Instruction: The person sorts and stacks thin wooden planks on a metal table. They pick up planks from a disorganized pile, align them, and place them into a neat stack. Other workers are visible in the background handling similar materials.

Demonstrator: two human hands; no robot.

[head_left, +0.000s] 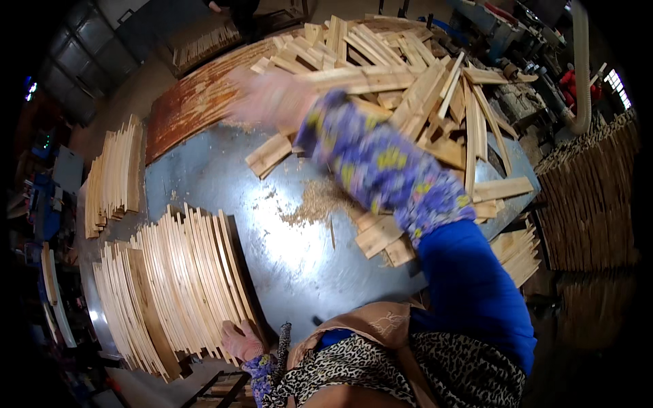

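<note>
- Head view looks down on my right hand [269, 95], stretched far out over the worktop [286, 258] and smeared by motion blur; I cannot tell how far its fingers are spread or whether it grips anything.
- It sits at the near-left edge of the heap of loose wooden slats [408, 81], touching or just above the pale pieces there; which one, I cannot make out.
- My left hand [239, 340] is half hidden at the lower edge, fingers curled against the near end of the fanned stack of thin curved strips [183, 285]; its palm is out of sight.
- My patterned purple sleeve [381, 170] covers part of the heap.
- A few short slats [269, 155] lie apart from the heap, beside a patch of sawdust [316, 204].
- A second bundle of strips [112, 177] stands near the worktop's left rim.
- The worktop is grey-blue metal, scuffed and shiny; a rusty curved sheet [197, 102] lies at its far side.
- Stacked woven-looking material [588, 190] fills the right; machinery [517, 41] at the top right is dark and hard to read.
</note>
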